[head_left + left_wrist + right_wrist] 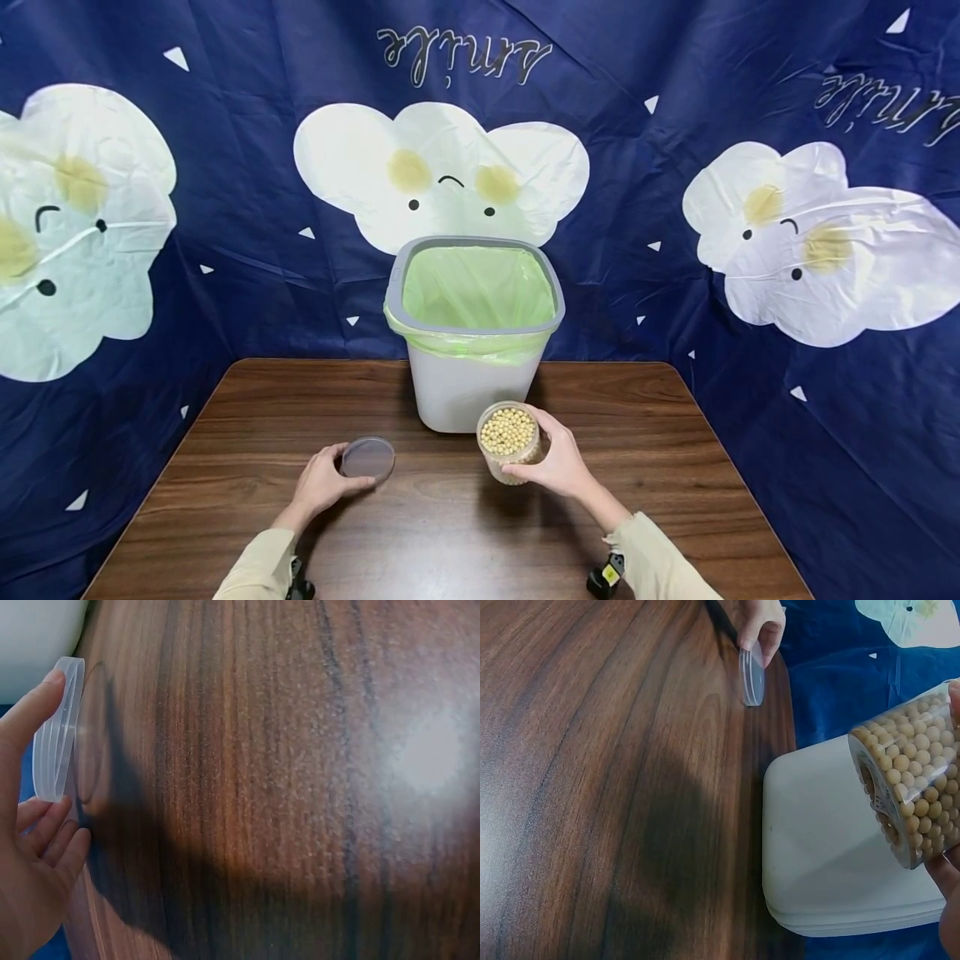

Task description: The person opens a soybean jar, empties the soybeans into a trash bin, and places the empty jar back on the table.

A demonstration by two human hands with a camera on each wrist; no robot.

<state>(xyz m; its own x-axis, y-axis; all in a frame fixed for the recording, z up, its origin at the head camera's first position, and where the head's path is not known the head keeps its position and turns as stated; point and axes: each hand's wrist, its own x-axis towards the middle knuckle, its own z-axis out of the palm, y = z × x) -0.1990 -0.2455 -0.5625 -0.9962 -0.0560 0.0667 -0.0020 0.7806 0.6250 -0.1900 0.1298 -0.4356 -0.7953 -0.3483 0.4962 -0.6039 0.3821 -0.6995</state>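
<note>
Cream cloth sleeves (258,567) lie nearest; our left hand (326,483) pinches a round translucent plastic lid (368,459); our right hand (561,467) grips a clear cylindrical plastic jar (915,776) we should hold level above the brown wooden surface (660,467).

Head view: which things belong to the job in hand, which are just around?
In the job:
- jar of yellowish balls, open, in the right hand
- clear lid, off the jar, in the left hand

Just around:
- bin with green liner, untouched; may have a role, can't tell
- wooden table
- cloud-print cloth
</note>
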